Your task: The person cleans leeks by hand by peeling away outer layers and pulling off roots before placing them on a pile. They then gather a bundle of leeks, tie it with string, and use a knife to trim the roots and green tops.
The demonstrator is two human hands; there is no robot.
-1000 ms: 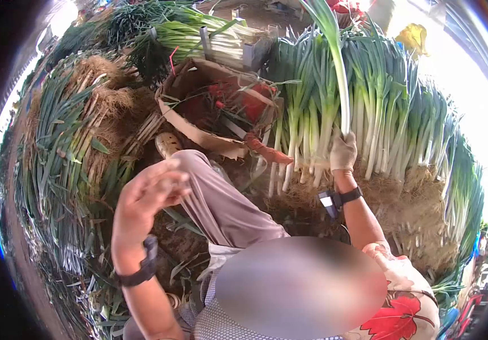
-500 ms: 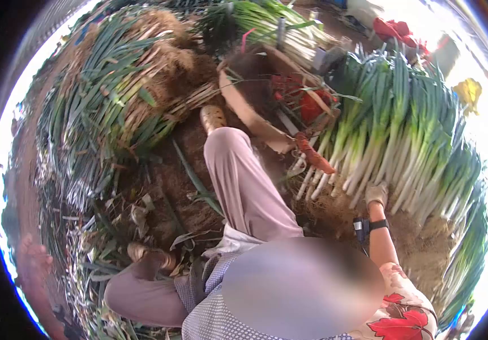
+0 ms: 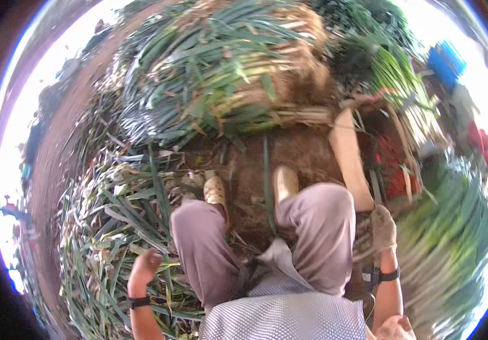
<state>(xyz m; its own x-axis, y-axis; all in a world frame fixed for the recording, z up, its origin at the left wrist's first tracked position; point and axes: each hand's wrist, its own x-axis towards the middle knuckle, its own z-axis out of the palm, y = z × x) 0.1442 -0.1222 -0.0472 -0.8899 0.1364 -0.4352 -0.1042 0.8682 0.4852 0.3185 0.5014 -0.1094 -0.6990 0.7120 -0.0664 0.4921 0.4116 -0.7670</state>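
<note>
My left hand [image 3: 146, 267], bare with a dark band at the wrist, hovers left of my left knee over loose leek leaves [image 3: 105, 277]. Its fingers look bent and are smeared by motion. In a tan glove, my right hand [image 3: 384, 229] is closed beside the near corner of a cardboard-sided box [image 3: 350, 161]; I cannot tell what is inside its grip. Red material [image 3: 394, 170] lies within the box. A blurred row of leeks [image 3: 453, 226], white stalks toward me, is right of that hand.
A large heap of leeks [image 3: 210, 73] with brown roots lies ahead. More leeks [image 3: 397, 79] lie behind the box. A blue container [image 3: 446, 61] stands at the far right. Both my shoes [image 3: 215, 192] rest on brown soil [image 3: 249, 164], where long leaves are strewn.
My view has swung left. My right hand has left the white leek stalks and is now by the box corner. My left hand has come in from the far left, and my knees are side by side.
</note>
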